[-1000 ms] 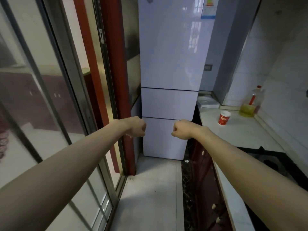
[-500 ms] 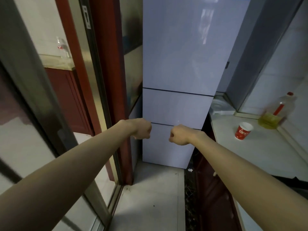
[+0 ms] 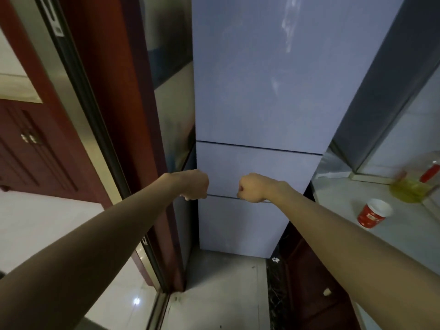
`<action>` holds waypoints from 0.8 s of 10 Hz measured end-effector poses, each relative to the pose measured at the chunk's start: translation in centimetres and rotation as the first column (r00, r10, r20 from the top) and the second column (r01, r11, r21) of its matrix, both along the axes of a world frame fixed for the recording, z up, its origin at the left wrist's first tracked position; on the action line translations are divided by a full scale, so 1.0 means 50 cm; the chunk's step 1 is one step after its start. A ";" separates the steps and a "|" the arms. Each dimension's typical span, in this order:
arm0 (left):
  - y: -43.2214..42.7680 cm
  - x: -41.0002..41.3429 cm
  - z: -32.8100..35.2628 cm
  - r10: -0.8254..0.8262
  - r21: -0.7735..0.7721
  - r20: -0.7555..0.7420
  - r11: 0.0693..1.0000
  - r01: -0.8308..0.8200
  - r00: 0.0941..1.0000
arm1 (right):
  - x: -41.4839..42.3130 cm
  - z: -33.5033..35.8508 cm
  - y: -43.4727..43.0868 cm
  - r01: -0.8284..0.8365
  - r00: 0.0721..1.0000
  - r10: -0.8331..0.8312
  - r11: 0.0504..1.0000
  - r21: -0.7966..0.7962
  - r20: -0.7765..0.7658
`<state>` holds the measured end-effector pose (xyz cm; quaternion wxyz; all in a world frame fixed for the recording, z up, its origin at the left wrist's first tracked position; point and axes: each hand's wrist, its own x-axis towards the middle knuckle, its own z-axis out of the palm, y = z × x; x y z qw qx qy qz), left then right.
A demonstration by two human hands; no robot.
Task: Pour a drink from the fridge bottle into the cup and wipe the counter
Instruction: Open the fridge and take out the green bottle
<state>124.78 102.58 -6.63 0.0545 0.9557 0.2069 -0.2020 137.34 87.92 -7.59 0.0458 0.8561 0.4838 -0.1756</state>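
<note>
Evidently fetching: left hand (image 3: 196, 185) and right hand (image 3: 252, 188), both empty fists, hang before the tall pale-blue glossy fridge (image 3: 257, 91) (closed, bottle unseen); the red-and-white paper cup (image 3: 373, 213) stands on the pale counter (image 3: 404, 236). Next: open a door.

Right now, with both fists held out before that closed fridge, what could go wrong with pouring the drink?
1. The red paper cup stands on the pale counter near the right forearm; a careless elbow might tip it.
2. The clear plastic bottle of yellow liquid behind it could be taken for the drink.
3. The tall pale fridge sits between the red door frame and the counter, so its door may swing into either.
</note>
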 end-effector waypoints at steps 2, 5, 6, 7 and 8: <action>0.087 0.084 -0.003 0.027 -0.065 0.021 0.998 -0.026 0.999 | 0.137 0.010 0.157 -0.135 0.988 0.135 0.991 -0.009 0.071; 0.173 0.170 -0.033 0.376 -0.173 -0.020 0.911 -0.374 0.926 | 0.257 0.089 0.350 -0.383 0.922 0.381 0.924 0.013 0.073; 0.189 0.197 -0.038 0.378 -0.234 -0.062 0.894 -0.382 0.924 | 0.271 0.090 0.394 -0.435 0.894 0.429 0.900 0.016 0.125; 0.216 0.227 -0.047 0.421 -0.227 -0.022 0.881 -0.415 0.907 | 0.271 0.077 0.437 -0.488 0.853 0.471 0.873 0.025 0.226; 0.254 0.248 -0.068 0.493 -0.269 0.057 0.845 -0.462 0.868 | 0.282 0.076 0.479 -0.556 0.800 0.500 0.826 0.096 0.332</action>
